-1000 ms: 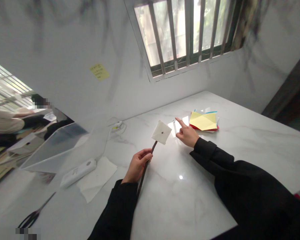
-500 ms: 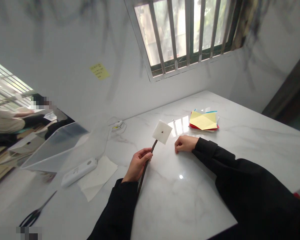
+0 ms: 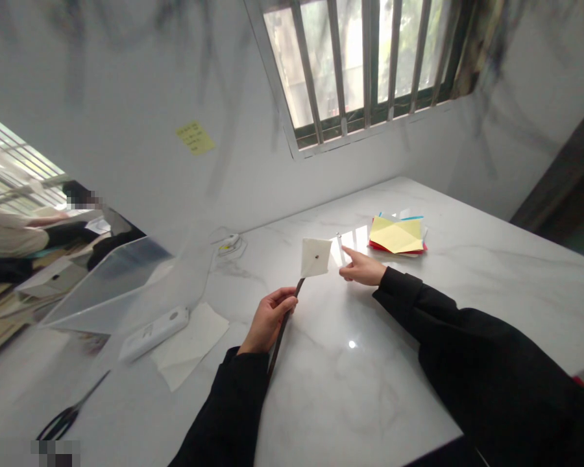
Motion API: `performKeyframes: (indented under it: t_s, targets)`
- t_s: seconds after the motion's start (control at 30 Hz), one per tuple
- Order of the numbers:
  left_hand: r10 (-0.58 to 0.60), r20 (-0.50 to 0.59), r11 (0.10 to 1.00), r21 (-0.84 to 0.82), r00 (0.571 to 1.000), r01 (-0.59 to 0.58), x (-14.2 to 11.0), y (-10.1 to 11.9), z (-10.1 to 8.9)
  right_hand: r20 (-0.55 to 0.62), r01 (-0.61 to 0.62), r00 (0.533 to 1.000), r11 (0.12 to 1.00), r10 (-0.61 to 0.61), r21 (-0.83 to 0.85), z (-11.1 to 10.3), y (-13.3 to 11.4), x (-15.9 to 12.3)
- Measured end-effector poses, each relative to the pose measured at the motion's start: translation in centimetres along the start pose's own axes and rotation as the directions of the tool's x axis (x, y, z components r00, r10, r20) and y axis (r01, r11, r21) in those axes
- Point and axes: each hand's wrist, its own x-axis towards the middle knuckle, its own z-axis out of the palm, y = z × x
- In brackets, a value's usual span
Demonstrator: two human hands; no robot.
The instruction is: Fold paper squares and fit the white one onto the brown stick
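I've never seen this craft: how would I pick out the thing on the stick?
On the white marble table under the barred window, the left hand grips a dark stick. At its top sits a white paper square, pinned through its centre, unlike the coloured sheets lying flat.

A glossy white marble desk (image 3: 467, 285) reflects daylight from a barred window (image 3: 365, 65) set in the pale wall (image 3: 126, 97). A yellow sticky note (image 3: 195, 137) clings to that wall, and a dark door frame (image 3: 564, 175) stands at right.
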Motion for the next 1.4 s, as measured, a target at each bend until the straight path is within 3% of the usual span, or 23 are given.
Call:
performKeyframes:
  t_s: [0.03, 0.07, 0.13, 0.17, 0.2, 0.23, 0.3, 0.33, 0.37, 0.43, 0.53, 0.77, 0.93, 0.97, 1.0, 1.03, 1.07, 1.1, 1.13, 1.17, 1.2, 1.3, 1.4]
  targets:
    - [0.004, -0.001, 1.000, 0.000, 1.000, -0.004, 0.0, -0.1, -0.1, 0.248, 0.000, 0.969, 0.998, -0.014, 0.057, 0.2, -0.3, -0.4]
    - [0.008, -0.004, 1.000, 0.001, 1.000, -0.008, 0.1, -0.1, -0.1, 0.525, -0.001, 0.850, 0.996, -0.045, 0.086, 0.4, -0.6, -0.9]
    - [0.015, -0.013, 1.000, 0.003, 1.000, -0.015, 0.1, -0.2, -0.1, 0.870, 0.002, 0.482, 0.994, -0.099, 0.112, 0.9, -0.9, -1.5]
    - [0.015, -0.017, 1.000, 0.003, 1.000, -0.015, 0.2, -0.2, -0.1, 0.915, 0.001, 0.386, 0.992, -0.116, 0.126, 1.2, -0.8, -1.5]
    - [0.014, -0.018, 1.000, 0.002, 1.000, -0.014, 0.2, -0.2, -0.1, 0.906, -0.005, 0.403, 0.990, -0.127, 0.141, 1.4, -0.6, -1.4]
    - [0.011, -0.019, 1.000, 0.000, 1.000, -0.011, 0.1, -0.1, -0.1, 0.853, -0.013, 0.507, 0.988, -0.123, 0.151, 1.5, -0.4, -1.1]
    - [0.003, -0.022, 1.000, -0.002, 1.000, -0.003, 0.1, -0.1, 0.0, 0.621, -0.050, 0.782, 0.987, -0.058, 0.155, 1.6, 0.3, -0.2]
    - [-0.002, -0.024, 1.000, -0.003, 1.000, 0.002, 0.1, 0.0, 0.0, 0.483, -0.078, 0.876, 0.985, -0.007, 0.156, 1.5, 0.6, 0.3]
    - [-0.004, -0.028, 1.000, -0.004, 1.000, 0.004, 0.1, 0.0, 0.0, 0.361, -0.108, 0.931, 0.981, 0.044, 0.160, 1.4, 0.8, 0.7]
    - [0.000, -0.029, 1.000, -0.006, 1.000, 0.000, 0.1, 0.0, 0.0, 0.201, -0.155, 0.973, 0.970, 0.116, 0.186, 0.9, 1.1, 1.1]
    - [0.010, -0.024, 1.000, -0.005, 1.000, -0.010, 0.1, -0.1, -0.1, 0.126, -0.184, 0.979, 0.959, 0.159, 0.218, 0.4, 1.0, 1.1]
    - [0.007, -0.028, 1.000, 0.001, 1.000, -0.007, 0.0, 0.0, 0.1, 0.123, -0.191, 0.978, 0.959, 0.168, 0.209, 0.7, 0.7, 0.8]
    - [-0.005, -0.028, 1.000, 0.001, 1.000, 0.005, 0.0, 0.0, 0.0, -0.110, -0.083, 0.988, 0.980, 0.104, 0.181, 0.1, 0.2, 0.6]
    - [-0.002, -0.028, 1.000, 0.004, 1.000, 0.002, 0.0, -0.1, 0.0, -0.065, -0.051, 0.996, 0.985, 0.063, 0.163, -0.1, -0.1, 0.2]
    - [0.002, -0.028, 1.000, 0.007, 1.000, -0.002, 0.0, -0.1, 0.0, 0.078, -0.024, 0.997, 0.989, 0.013, 0.147, -0.3, -0.4, -0.3]
    - [0.007, -0.027, 1.000, 0.011, 1.000, -0.007, 0.0, -0.1, 0.0, 0.302, -0.002, 0.953, 0.991, -0.040, 0.137, -0.5, -0.8, -0.8]
    - [0.012, -0.026, 1.000, 0.015, 1.000, -0.012, 0.0, -0.1, 0.0, 0.562, 0.013, 0.823, 0.991, -0.087, 0.135, -0.5, -1.1, -1.3]
    - [0.015, -0.026, 1.000, 0.018, 1.000, -0.015, 0.0, -0.1, 0.0, 0.760, 0.026, 0.637, 0.989, -0.130, 0.147, -0.5, -1.3, -1.8]
    - [0.016, -0.027, 1.000, 0.017, 0.999, -0.016, -0.1, -0.1, 0.0, 0.866, 0.032, 0.473, 0.985, -0.166, 0.171, -0.3, -1.4, -2.1]
    - [0.015, -0.030, 1.000, 0.015, 0.999, -0.015, -0.1, -0.1, 0.0, 0.897, 0.030, 0.395, 0.978, -0.200, 0.204, -0.1, -1.4, -2.1]
    - [0.011, -0.032, 1.000, 0.009, 0.999, -0.011, -0.1, -0.1, 0.0, 0.876, 0.024, 0.424, 0.970, -0.229, 0.242, 0.3, -1.2, -2.0]
    - [-0.009, -0.041, 0.999, -0.049, 0.999, 0.007, -0.1, 0.1, 0.0, 0.685, 0.003, 0.700, 0.960, -0.202, 0.281, 1.6, -0.1, -0.7]
    - [-0.034, -0.042, 0.981, -0.193, 0.999, 0.025, -0.2, 0.4, -0.1, 0.593, -0.020, 0.797, 0.977, -0.112, 0.211, 2.8, 1.0, 0.6]
